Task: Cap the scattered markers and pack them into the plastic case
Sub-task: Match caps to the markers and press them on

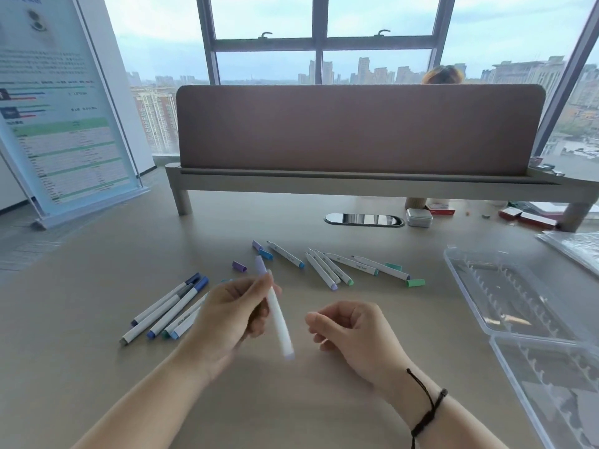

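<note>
My left hand [233, 314] pinches a white marker with a lilac cap [276, 314], held above the table and tilted, cap end up. My right hand [353, 332] hovers beside it with fingers loosely curled and nothing in them. To the left lie several capped markers [165, 307] in a bunch. Farther back lie several uncapped markers [337, 267] and loose caps: purple [239, 266], blue [265, 253], green [416, 282]. The clear plastic case [518, 296] lies open at the right, its slots bare.
A brown desk divider [356, 131] on a raised shelf crosses the far side. A cable port [364, 219], a small grey tin [419, 217] and red boxes [525, 217] sit beneath it. A sign stand [64, 108] is at left; a person's head shows behind the divider.
</note>
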`<state>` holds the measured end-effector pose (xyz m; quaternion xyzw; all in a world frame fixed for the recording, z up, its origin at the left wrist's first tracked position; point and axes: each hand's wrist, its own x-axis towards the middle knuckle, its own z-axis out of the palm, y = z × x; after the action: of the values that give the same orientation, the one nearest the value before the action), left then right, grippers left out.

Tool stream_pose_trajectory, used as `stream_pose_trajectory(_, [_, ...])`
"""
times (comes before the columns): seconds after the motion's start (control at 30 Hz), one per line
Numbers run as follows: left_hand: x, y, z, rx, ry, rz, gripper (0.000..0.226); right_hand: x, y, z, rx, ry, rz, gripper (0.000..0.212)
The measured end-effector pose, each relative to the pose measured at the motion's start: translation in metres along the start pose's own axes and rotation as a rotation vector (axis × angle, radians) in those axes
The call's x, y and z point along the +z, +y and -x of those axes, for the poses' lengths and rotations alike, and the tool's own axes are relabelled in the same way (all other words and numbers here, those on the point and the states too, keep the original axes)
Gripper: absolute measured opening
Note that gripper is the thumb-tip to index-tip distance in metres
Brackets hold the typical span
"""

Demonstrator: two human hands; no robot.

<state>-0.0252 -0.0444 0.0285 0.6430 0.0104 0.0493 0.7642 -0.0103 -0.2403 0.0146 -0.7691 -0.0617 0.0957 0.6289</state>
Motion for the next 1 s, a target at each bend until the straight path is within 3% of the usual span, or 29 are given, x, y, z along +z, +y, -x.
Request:
stream_pose_trajectory(0.1, [-0.024,0.005,-0.012,0.170,0.244,-0.610,0.048,-0.009,0.005,-0.005,-0.004,0.107,0.186,0.025])
stream_pose_trajectory(0.17, [-0.046,0.003,-0.020,0.225,0.287,-1.029,0.055,-0.015,0.007,-0.008,-0.035,0.169,0.241,0.021])
stream_pose_trajectory(0.23, [-0.058,0.000,-0.023,0.199,0.296,-1.263,0.058,-0.018,0.009,-0.011,-0.059,0.193,0.268,0.019])
stream_pose_trajectory(0.37, [-0.054,0.006,-0.025,0.100,0.302,-1.618,0.043,-0.019,0.013,-0.013,-0.092,0.194,0.335,0.017])
stream_pose_trajectory(0.5, [-0.057,0.005,-0.027,0.087,0.334,-1.681,0.032,-0.021,0.017,-0.016,-0.115,0.197,0.386,0.018])
stream_pose_trajectory(0.7, [-0.049,-0.006,-0.019,0.166,0.353,-1.487,0.022,-0.019,0.021,-0.019,-0.116,0.220,0.485,0.013])
stream_pose_trajectory(0.83, [-0.036,-0.017,-0.012,0.258,0.255,-1.437,0.025,-0.014,0.015,-0.039,-0.126,0.284,0.558,0.008])
stream_pose_trajectory(1.0, [-0.028,-0.024,-0.010,0.402,0.186,-1.350,0.025,-0.001,0.002,-0.080,-0.131,0.298,0.844,0.023])
